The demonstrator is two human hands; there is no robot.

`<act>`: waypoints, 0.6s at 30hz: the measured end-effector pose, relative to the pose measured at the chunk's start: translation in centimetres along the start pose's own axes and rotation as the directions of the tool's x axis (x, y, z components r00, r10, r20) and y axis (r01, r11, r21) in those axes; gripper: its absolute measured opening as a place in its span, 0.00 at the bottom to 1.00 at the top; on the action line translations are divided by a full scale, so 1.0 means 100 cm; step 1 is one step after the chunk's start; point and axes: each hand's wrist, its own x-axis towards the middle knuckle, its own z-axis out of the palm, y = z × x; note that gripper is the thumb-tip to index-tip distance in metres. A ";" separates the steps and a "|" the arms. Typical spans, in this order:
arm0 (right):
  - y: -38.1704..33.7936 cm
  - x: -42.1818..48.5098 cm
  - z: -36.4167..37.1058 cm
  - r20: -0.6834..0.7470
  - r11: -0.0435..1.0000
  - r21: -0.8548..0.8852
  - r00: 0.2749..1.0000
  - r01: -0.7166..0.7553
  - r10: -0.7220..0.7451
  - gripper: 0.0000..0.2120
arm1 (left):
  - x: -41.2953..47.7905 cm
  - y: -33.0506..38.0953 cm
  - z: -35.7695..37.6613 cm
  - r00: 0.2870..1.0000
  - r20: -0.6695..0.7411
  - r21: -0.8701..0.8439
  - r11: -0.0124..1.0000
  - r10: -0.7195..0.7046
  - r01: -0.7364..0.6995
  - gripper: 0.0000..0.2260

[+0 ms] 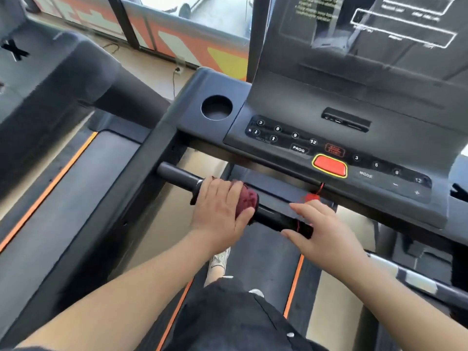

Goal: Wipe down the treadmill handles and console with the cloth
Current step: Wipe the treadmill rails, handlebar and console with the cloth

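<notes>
A black front handlebar (177, 176) runs across the treadmill below the console (304, 115). My left hand (217, 211) is wrapped over the bar with a dark red cloth (249, 197) pressed under its fingers. My right hand (324, 231) rests on the same bar further right, fingers spread, holding nothing. The console carries numbered buttons, a PROG key and a red stop button (329, 166); a dark screen (367, 34) rises behind it. A red safety clip (311, 198) on a cord hangs just above my right hand.
A round cup holder (216, 107) sits at the console's left corner. The belt (266, 262) with orange edge stripes lies below, with my shoe (219, 262) and dark shorts over it. A second treadmill (50, 84) stands to the left. Windows and a floor cable lie ahead.
</notes>
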 end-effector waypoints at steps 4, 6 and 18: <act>0.034 -0.034 -0.019 0.072 0.977 -0.112 0.979 -0.184 0.193 0.30 | -0.018 0.058 0.031 0.972 -0.102 -0.084 0.971 0.213 -0.222 0.29; 0.047 -0.046 -0.028 0.091 0.947 -0.185 0.955 -0.263 0.283 0.27 | 0.004 0.066 0.022 0.955 -0.090 -0.055 0.956 0.284 -0.289 0.24; 0.064 -0.054 -0.043 0.062 0.886 -0.335 0.931 -0.321 0.361 0.20 | -0.023 0.135 0.024 0.994 -0.104 -0.262 0.963 0.033 -0.059 0.23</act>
